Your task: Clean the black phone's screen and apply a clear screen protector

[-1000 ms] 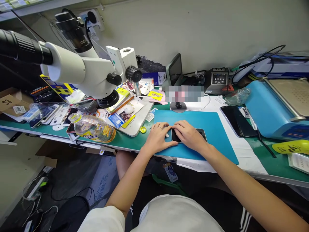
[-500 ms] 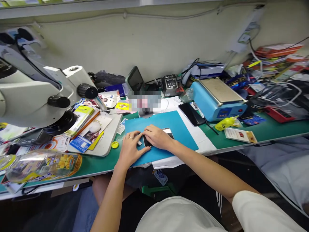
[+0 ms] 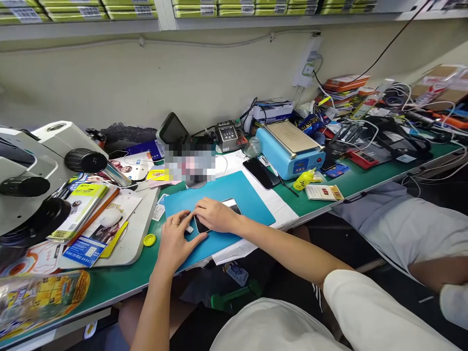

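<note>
A smartphone with a dark screen and a pale edge lies on the blue mat. My left hand, with a ring on one finger, grips its left end, the thumb at the near edge and the fingers at the far corner. Across the screen rests my right hand, its fingers bent and pressed at that same left corner, against the left fingertips. The hands cover much of the phone. A small pale piece shows beside the left fingers; its kind is unclear.
A second black phone lies behind the mat, near a blue heating plate machine and a yellow bottle. A microscope, a yellow cap and a plastic bottle are on the left. Another person's leg is at right.
My view has turned to the right and up, so everything sits further left and the shelf boxes show. Both hands keep nearly the same hold on the smartphone.
</note>
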Available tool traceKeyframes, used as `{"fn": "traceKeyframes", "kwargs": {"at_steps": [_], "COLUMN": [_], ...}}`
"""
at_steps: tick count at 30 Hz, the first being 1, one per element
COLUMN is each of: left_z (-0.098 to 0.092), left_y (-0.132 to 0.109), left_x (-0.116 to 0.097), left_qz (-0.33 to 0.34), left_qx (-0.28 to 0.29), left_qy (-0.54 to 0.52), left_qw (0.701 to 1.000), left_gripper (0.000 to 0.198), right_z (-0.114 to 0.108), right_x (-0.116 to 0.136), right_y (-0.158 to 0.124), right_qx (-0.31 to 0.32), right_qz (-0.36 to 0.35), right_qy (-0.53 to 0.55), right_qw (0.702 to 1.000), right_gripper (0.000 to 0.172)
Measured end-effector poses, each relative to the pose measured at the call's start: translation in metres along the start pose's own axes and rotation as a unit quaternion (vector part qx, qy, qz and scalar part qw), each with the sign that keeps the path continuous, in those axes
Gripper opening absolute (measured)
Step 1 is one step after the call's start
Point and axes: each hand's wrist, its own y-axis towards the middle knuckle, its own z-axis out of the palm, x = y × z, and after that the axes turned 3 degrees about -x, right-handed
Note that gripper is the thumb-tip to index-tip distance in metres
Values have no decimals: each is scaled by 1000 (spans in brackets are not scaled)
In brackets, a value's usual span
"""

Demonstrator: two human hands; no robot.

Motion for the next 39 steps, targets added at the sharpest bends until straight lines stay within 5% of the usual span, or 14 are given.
{"fn": "traceKeyframes", "kwargs": {"at_steps": [7, 9, 39], "left_z": [-4, -6, -13], "left_y": [3, 5, 10], "left_x": [-4, -7, -9], "left_qz": [-8, -9, -44], "left_qx": [3, 5, 22], "left_qy": [2, -8, -30], "left_qw": [1000, 1000, 998], "left_gripper": [56, 58, 69], "right_z": [-3, -6, -17], "right_x": [-1, -1, 2], "right_y": [-1, 1, 16], "right_qx": [-3, -16, -36], "right_qz": [3, -2, 22], "right_qy": [22, 38, 93], "right_qw": [1000, 999, 995], "right_gripper": [40, 22, 31]}}
